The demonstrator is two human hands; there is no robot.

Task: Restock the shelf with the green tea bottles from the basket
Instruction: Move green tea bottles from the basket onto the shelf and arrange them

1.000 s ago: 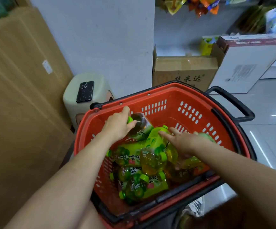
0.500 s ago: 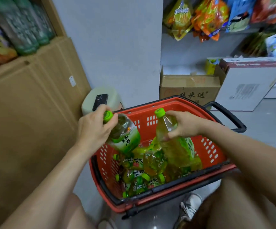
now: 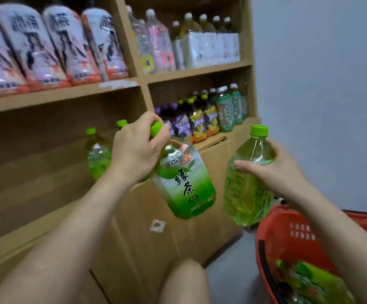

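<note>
My left hand (image 3: 135, 150) grips a green tea bottle (image 3: 183, 183) by its green-capped neck; the bottle hangs tilted in front of the wooden shelf (image 3: 53, 137). A second green tea bottle (image 3: 247, 183) is held upright around its shoulder by my right hand (image 3: 272, 165). Two green tea bottles (image 3: 97, 154) stand on the low left shelf bay, behind my left hand. The red basket (image 3: 287, 229) sits at the lower right with several green tea bottles (image 3: 309, 281) lying inside.
Tall pink-labelled bottles (image 3: 46, 44) fill the upper left shelf. Mixed drinks (image 3: 204, 119) stand in the lower right bay, white-labelled bottles (image 3: 200, 42) above them. A grey wall (image 3: 320, 95) lies to the right, a cabinet front (image 3: 156, 238) below the shelf, my knee (image 3: 184, 281) at the bottom.
Both hands lifted a bottle each out of the basket and carried them up and left toward the shelf. The view swung from the basket to the shelf.
</note>
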